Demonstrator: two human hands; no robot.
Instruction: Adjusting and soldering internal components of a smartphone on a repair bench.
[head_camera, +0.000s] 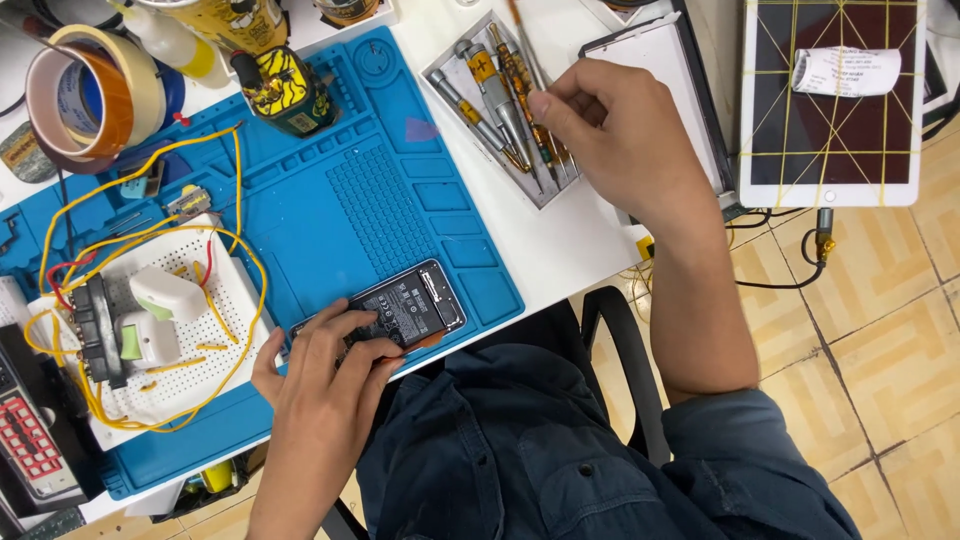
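An opened smartphone (408, 303) with its black battery showing lies on the blue work mat (350, 200) near the table's front edge. My left hand (330, 370) rests on its near end, fingers pressing it down. Over a grey tray (445, 75) of several screwdrivers at the back, my right hand (610, 130) has its fingers pinched on the thin shaft of a screwdriver (522, 38) that sticks up out of the tray.
A white breadboard (215, 330) with yellow wires and a plug sits at the left. Tape rolls (90, 90) and a yellow-black bottle (285, 90) stand at the back left. A tablet (830, 100) criss-crossed with yellow tape lies at the right. A chair arm (620, 350) is beside my torso.
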